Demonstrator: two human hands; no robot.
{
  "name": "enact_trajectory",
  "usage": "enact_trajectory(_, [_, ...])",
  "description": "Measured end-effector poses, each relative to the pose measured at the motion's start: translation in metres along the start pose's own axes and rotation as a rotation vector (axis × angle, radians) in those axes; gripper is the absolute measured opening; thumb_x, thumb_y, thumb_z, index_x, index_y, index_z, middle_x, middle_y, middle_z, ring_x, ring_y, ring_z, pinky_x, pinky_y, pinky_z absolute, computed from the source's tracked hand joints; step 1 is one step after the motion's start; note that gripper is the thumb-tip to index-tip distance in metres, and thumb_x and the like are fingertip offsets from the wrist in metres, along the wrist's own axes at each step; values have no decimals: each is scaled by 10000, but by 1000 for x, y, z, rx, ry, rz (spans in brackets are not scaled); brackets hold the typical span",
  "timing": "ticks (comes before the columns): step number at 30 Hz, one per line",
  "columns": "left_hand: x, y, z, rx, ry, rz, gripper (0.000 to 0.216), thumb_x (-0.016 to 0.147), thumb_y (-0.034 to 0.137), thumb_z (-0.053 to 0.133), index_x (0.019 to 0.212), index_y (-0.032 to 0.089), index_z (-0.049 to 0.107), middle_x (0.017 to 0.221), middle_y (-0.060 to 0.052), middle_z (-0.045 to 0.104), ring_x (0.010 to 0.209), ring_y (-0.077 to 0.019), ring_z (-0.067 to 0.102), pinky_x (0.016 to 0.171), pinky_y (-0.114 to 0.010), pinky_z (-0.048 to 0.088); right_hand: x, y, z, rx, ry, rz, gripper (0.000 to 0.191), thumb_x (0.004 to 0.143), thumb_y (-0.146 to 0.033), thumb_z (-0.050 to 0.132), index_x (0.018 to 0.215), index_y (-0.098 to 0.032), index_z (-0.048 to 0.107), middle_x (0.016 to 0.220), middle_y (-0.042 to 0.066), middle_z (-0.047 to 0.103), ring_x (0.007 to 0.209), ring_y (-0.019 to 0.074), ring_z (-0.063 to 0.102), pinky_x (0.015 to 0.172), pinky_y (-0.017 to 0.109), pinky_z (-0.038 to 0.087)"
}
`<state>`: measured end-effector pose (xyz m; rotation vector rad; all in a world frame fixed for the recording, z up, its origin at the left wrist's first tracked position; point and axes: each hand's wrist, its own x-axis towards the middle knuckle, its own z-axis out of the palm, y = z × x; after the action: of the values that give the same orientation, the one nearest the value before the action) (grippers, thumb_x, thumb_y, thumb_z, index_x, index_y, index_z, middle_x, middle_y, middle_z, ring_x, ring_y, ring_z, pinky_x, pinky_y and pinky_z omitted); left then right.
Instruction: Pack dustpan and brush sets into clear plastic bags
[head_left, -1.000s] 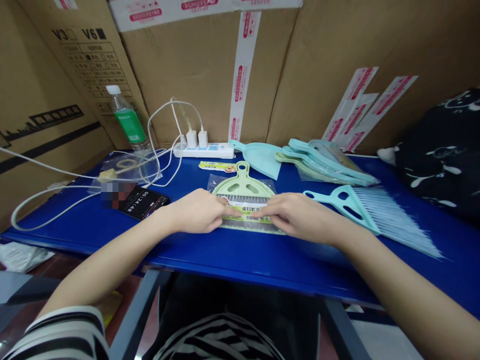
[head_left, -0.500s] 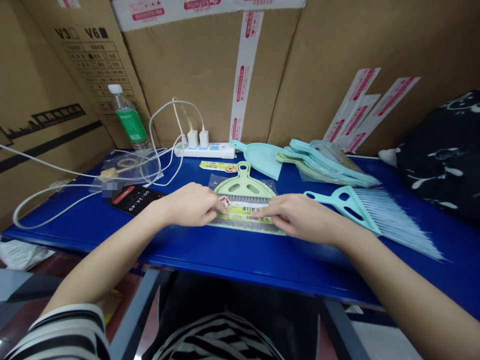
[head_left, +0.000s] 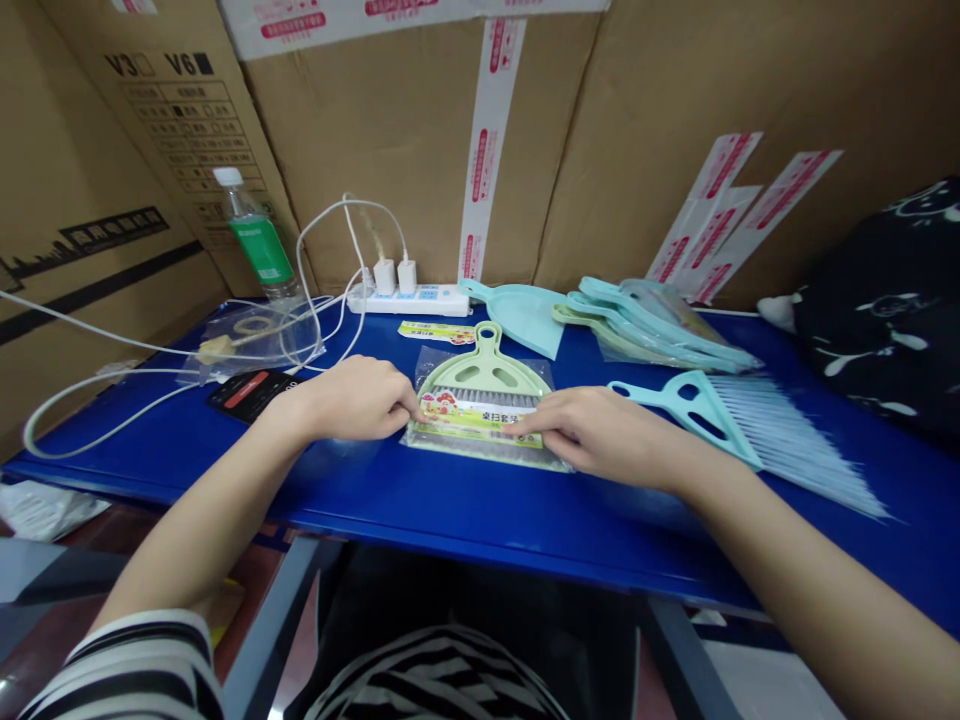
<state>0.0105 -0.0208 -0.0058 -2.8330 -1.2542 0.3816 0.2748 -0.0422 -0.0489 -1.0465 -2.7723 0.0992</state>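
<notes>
On the blue table lies a green dustpan-and-brush set (head_left: pixel 489 377) in a clear bag, its handle pointing away from me. A yellow-and-white paper label (head_left: pixel 469 419) with printed characters and a red cartoon crosses its middle. My left hand (head_left: pixel 367 398) touches the label's left end with a stretched index finger, the other fingers curled under. On the label's right part rests the stretched index finger of my right hand (head_left: pixel 592 425), its other fingers loosely bent. Neither hand grips anything. Right of my right hand lies a light-blue hand brush (head_left: pixel 709 415) with pale bristles.
Behind stand a light-blue dustpan (head_left: pixel 521 315), several bagged sets (head_left: pixel 660 325), another label (head_left: pixel 435 332) and a white power strip (head_left: pixel 442 300) with cables. At left are a phone (head_left: pixel 251 393) and a bottle (head_left: pixel 262 245). Cardboard walls (head_left: pixel 390 140) close the back.
My left hand has slid left, from over the label toward its left end, uncovering more of the cartoon and print. My right hand is almost unmoved. My left forearm now covers more of the phone.
</notes>
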Motion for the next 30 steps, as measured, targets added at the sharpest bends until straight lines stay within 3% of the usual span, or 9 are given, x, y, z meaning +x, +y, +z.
enact_trajectory(16, [-3,3,1,60,9,6,441,777,125,452,1017,341,753,898,14,760,789,-166,671,653,-241,447,-1,2,0,-3,7,-2,434,776,-40,472,1010,-253,769,821,15,767,661,128,670,594,223,465])
enact_trajectory(30, [-2,1,2,39,32,21,445,754,123,451,989,340,760,886,23,765,789,-162,674,669,-237,465,-5,6,-5,1,-23,48,415,777,-32,495,978,-262,776,946,-6,779,806,161,724,678,247,536])
